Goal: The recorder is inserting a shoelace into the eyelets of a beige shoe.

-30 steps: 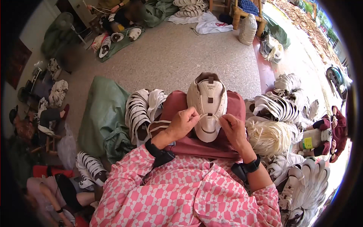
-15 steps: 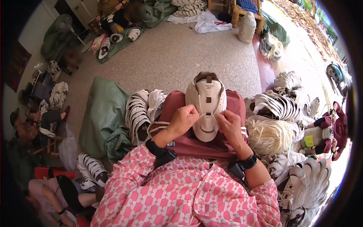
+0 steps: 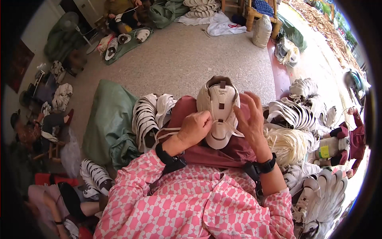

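Observation:
A cream-and-white shoe upper [image 3: 217, 105] with a brown lining lies on the maroon cloth [image 3: 187, 107] over my lap, toe toward me. A flat white shoelace [image 3: 235, 131] crosses it at the lowest eyelets, and its right part hangs loose over the side. My left hand [image 3: 195, 128] is closed at the upper's left edge, pinching the lace; a pale strip of lace shows behind its wrist. On the other side my right hand [image 3: 251, 119] is open, fingers raised and apart beside the upper, with nothing visible in it.
Nested shoe uppers [image 3: 145, 117] stand at my left beside a green sack [image 3: 107, 119]. To the right lie a bundle of cream laces [image 3: 288, 145], stacked uppers [image 3: 294, 113] and laced uppers [image 3: 318, 195]. Other people sit at the left, far and right edges.
My right hand has let go of the lace, opened and risen along the upper's right side. The lace's right part now hangs free. My left hand stays closed in nearly the same place.

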The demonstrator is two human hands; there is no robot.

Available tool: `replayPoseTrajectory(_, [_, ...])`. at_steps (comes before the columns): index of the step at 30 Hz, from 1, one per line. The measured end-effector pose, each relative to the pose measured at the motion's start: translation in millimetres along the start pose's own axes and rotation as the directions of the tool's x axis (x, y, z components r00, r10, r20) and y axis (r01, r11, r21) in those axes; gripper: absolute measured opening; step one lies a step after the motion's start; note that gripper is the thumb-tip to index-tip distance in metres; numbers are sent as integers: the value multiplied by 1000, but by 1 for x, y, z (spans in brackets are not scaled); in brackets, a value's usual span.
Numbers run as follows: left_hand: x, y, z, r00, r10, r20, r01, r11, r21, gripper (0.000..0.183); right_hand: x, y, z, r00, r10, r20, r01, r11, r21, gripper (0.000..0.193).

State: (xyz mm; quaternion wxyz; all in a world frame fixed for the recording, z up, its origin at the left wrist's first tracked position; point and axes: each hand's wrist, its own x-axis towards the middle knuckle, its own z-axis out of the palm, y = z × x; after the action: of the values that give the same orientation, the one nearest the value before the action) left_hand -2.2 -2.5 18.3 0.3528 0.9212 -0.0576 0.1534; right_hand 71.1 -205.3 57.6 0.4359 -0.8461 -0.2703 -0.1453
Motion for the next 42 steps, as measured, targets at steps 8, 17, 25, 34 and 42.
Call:
replayPoseTrajectory(8, [30,7,-38,866,499,28,-480,813,328,36,50,20,59,986,-96,135,100,995,-20,50])
replayPoseTrajectory(17, [57,7,-52,781,402,478,-556,797,237,33,48,35,58,975,-150,164,146,989,36,49])
replayPoseTrajectory(25, [61,-2,-51,779,431,456,-493,870,19,35,47,20,46,986,-138,92,133,989,59,47])
replayPoseTrajectory(34, [55,-7,-45,796,466,386,-492,870,-36,35,32,4,14,891,-393,227,364,918,158,15])
replayPoseTrajectory(42, [47,-5,-49,782,535,319,-554,832,-36,24,44,2,15,760,-443,476,363,896,255,6])
